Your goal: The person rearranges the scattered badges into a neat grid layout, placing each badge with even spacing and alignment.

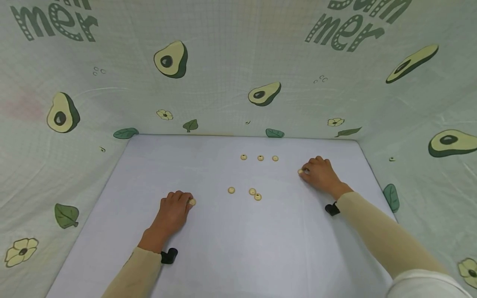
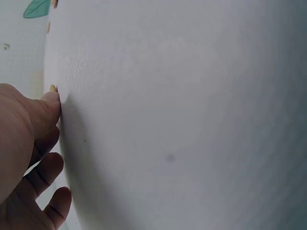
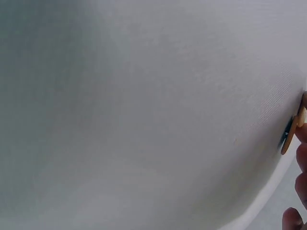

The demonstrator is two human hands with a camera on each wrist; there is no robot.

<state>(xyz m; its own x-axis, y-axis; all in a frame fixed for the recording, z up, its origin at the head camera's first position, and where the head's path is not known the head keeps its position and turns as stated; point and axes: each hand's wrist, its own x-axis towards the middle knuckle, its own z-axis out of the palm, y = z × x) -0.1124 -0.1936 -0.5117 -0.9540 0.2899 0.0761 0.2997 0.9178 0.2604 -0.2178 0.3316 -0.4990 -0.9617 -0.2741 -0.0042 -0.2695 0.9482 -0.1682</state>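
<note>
Small round tan wooden discs with a ringed centre lie on a white table. My left hand is at the left middle, its thumb and fingertip pinching a disc at the table surface. In the left wrist view the thumb covers most of that disc. On the right, farther back, my right hand holds a disc at its fingertips. The right wrist view shows two discs by the fingers, a tilted one and another partly hidden.
A row of three discs, its middle disc included, lies near the back edge. In the centre are one lone disc and a touching pair, a disc and its neighbour. Avocado-print cloth encloses the table's back and sides.
</note>
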